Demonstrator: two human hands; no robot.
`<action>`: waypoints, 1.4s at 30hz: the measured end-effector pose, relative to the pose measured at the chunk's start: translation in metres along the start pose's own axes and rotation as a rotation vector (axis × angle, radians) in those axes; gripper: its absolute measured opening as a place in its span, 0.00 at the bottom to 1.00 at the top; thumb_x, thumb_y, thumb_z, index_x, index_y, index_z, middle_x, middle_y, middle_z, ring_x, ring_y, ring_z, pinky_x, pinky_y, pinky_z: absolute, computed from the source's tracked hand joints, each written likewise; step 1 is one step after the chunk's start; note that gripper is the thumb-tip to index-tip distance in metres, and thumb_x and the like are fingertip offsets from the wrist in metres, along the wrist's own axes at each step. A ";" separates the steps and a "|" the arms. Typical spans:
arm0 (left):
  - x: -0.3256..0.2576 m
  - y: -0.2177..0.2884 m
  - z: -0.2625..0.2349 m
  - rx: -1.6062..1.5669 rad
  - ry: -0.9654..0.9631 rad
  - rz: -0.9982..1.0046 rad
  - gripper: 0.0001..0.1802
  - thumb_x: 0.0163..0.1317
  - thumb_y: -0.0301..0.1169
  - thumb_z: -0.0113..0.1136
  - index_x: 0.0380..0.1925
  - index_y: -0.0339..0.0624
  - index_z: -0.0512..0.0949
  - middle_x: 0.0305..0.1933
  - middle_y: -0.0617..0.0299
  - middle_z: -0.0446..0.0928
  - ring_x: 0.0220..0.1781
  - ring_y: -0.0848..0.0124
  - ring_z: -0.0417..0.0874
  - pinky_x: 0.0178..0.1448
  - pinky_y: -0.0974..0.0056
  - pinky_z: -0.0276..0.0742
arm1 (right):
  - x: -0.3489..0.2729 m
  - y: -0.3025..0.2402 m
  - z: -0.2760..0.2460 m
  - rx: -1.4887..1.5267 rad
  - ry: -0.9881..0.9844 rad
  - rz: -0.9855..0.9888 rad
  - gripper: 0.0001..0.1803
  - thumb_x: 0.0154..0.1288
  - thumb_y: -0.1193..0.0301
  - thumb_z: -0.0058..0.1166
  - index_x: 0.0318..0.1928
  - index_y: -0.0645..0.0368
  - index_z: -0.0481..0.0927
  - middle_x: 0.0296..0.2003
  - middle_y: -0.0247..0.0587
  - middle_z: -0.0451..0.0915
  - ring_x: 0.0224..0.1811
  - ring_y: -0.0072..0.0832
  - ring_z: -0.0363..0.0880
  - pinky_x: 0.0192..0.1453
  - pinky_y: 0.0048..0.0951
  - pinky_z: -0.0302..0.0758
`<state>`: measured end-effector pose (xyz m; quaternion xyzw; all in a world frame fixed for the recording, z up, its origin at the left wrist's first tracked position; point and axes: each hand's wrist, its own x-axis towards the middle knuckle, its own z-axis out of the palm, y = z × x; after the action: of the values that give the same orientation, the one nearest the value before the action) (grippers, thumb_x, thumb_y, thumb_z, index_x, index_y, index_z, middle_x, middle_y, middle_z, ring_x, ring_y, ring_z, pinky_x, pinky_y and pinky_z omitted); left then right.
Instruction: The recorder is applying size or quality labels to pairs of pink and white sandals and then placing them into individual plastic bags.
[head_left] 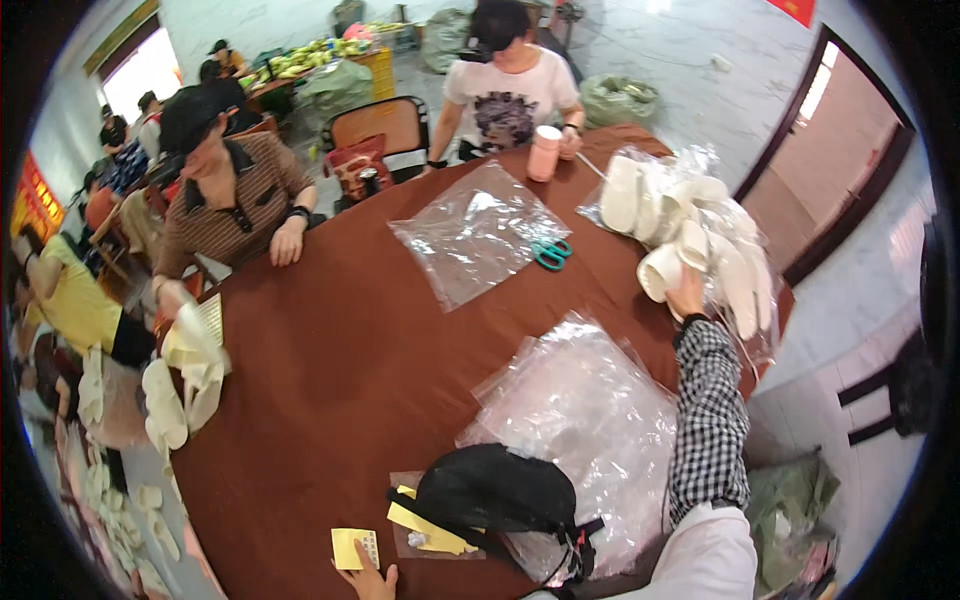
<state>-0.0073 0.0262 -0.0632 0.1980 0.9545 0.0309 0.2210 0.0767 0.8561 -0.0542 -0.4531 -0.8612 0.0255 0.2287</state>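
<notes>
At the table's right side, my right hand (688,294) is closed on a white slipper (658,274), its sole and strap toward the pile. More white slippers (735,285) lie around it, partly in clear plastic. My left hand (368,582) rests at the near edge, fingers apart, touching a small yellow label sheet (346,549). Beside it are more yellow label sheets (432,528) in a clear sleeve, partly covered by a black bag (495,490). A stack of clear plastic bags (580,410) lies between my arms.
The table has a brown cloth (320,400). Teal scissors (551,254) lie by a flat clear bag (480,230). A pink bottle (543,155) stands at the far edge. Across the table sit two people; the left one handles white slippers (195,350), blurred.
</notes>
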 end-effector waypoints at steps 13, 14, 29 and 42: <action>0.001 0.005 -0.005 -0.042 0.017 0.029 0.48 0.71 0.51 0.48 0.76 0.34 0.36 0.70 0.31 0.62 0.75 0.36 0.55 0.76 0.34 0.32 | -0.020 -0.038 -0.002 0.513 -0.312 0.271 0.31 0.50 0.67 0.71 0.54 0.67 0.77 0.43 0.50 0.83 0.41 0.39 0.82 0.47 0.36 0.77; 0.006 0.006 0.002 -0.052 0.011 0.052 0.48 0.71 0.51 0.48 0.76 0.34 0.36 0.70 0.31 0.62 0.75 0.36 0.55 0.76 0.34 0.32 | -0.021 -0.029 -0.012 0.739 -0.301 0.383 0.30 0.52 0.68 0.70 0.55 0.68 0.77 0.43 0.46 0.83 0.40 0.33 0.82 0.45 0.32 0.77; -0.001 -0.036 0.002 -0.679 0.056 0.207 0.52 0.64 0.39 0.62 0.76 0.36 0.37 0.77 0.36 0.46 0.81 0.44 0.38 0.78 0.44 0.22 | -0.191 -0.303 -0.317 1.974 -0.508 0.278 0.23 0.76 0.70 0.47 0.67 0.62 0.68 0.55 0.38 0.80 0.44 0.16 0.82 0.31 0.11 0.77; -0.066 -0.117 -0.040 -2.060 0.267 0.145 0.41 0.75 0.61 0.27 0.76 0.43 0.48 0.80 0.54 0.49 0.78 0.57 0.56 0.78 0.51 0.57 | -0.496 -0.526 -0.244 1.682 -1.402 -0.195 0.30 0.74 0.73 0.49 0.73 0.60 0.58 0.68 0.42 0.64 0.71 0.29 0.61 0.76 0.32 0.57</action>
<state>-0.0131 -0.1058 -0.0170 -0.0346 0.4684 0.8656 0.1733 0.0144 0.1135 0.1117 0.0327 -0.5397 0.8379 -0.0745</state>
